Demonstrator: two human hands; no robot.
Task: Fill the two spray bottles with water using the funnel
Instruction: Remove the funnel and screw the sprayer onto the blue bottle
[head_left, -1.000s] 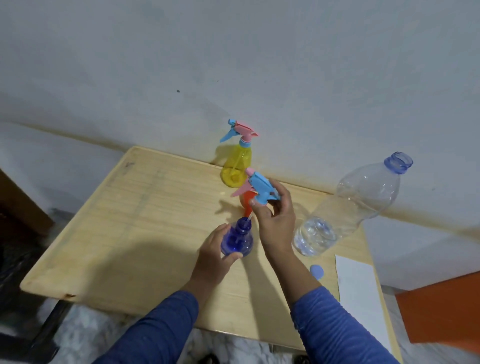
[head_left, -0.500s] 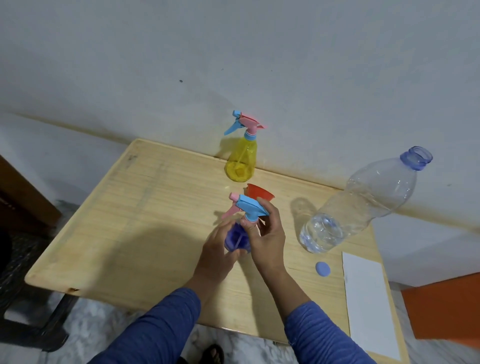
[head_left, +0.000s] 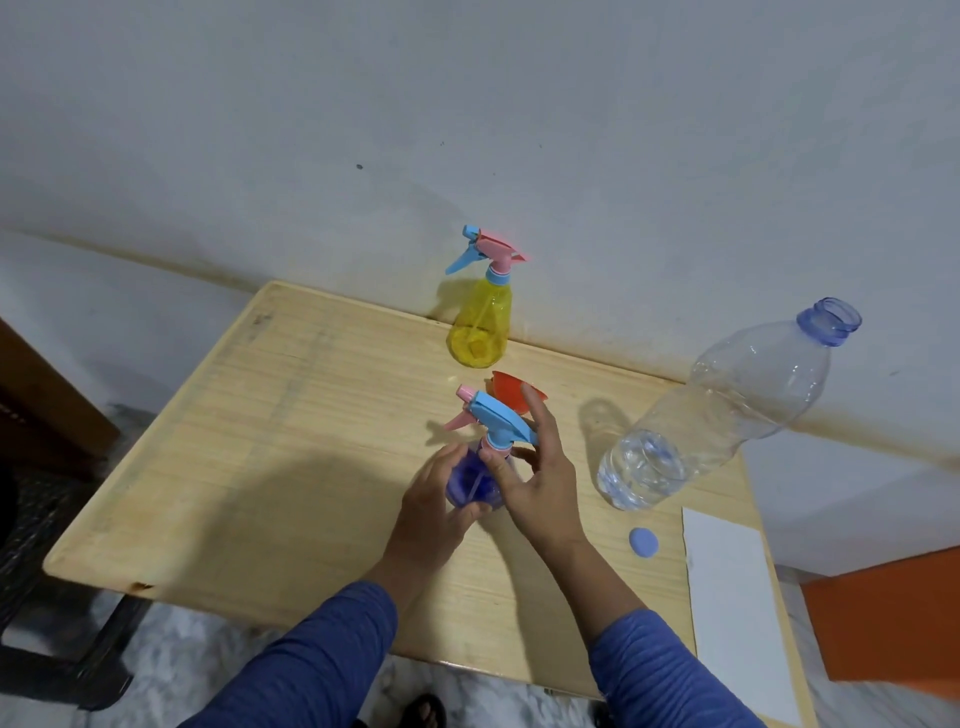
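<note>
Table (head_left: 291, 447) wood, wall (head_left: 467, 104) grey behind.

I see a light wooden table (head_left: 291, 467) set against a pale grey wall (head_left: 467, 104), which carries one small dark speck (head_left: 359, 167). A white sheet of paper (head_left: 732, 597) lies flat at the table's right edge, running toward the near corner. To the right stands something orange (head_left: 883, 618), partly cut off. A dark brown piece of furniture (head_left: 41, 405) sits at the far left. Below the table I make out marbled flooring (head_left: 171, 649) and a dark sandal (head_left: 426, 711).
</note>
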